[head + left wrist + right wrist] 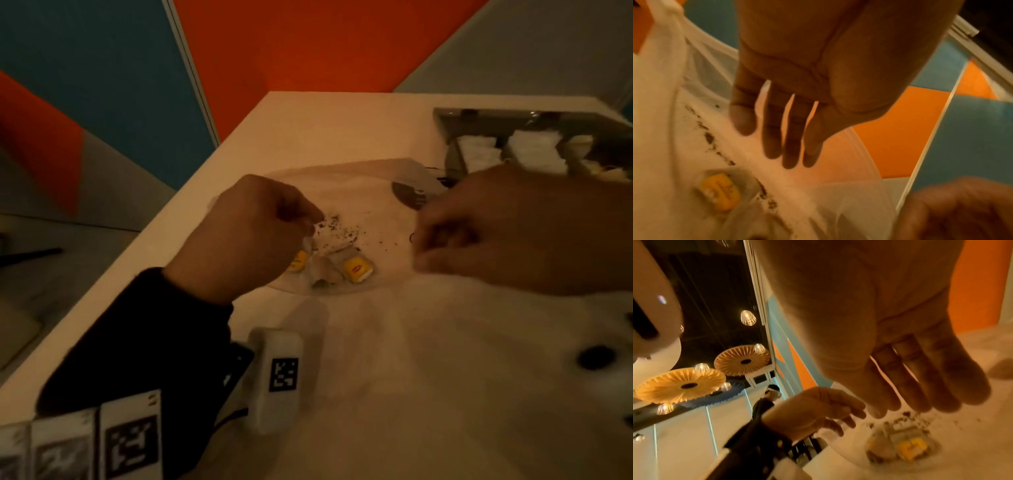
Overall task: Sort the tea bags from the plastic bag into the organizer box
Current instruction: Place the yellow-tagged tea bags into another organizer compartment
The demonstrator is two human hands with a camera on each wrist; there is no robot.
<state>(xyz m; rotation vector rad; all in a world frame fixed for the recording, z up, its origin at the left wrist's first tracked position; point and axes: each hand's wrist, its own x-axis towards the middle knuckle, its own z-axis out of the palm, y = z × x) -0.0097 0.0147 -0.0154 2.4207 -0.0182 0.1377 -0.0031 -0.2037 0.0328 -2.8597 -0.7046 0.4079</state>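
A white marker block (274,373) printed with a black code is lying nearest the camera on the white table (428,359), just beside the dark sleeve (137,342). Going rightward, the left hand (246,236) is hovering over the clear plastic bag (342,185); the head view suggests it is pinching the film, yet the left wrist view is showing its fingers (774,129) straight and loosely spread with nothing between them, so I cannot tell whether it has a hold. Below its fingertips the remaining tea bags (329,269), with their yellow tags (357,269), are lying inside the plastic among loose tea crumbs (337,231). Further right, the right hand (513,233) is blurring above the bag's right side, fingers extended and close together in its wrist view, carrying nothing visible. At the far right the organizer box (513,144) is sitting with white packets already in its compartments. The step looks like fetching the next bag: the left hand should be pinning the mouth open while the right lifts one sachet by its body, since spilled leaves suggest the paper tears easily.
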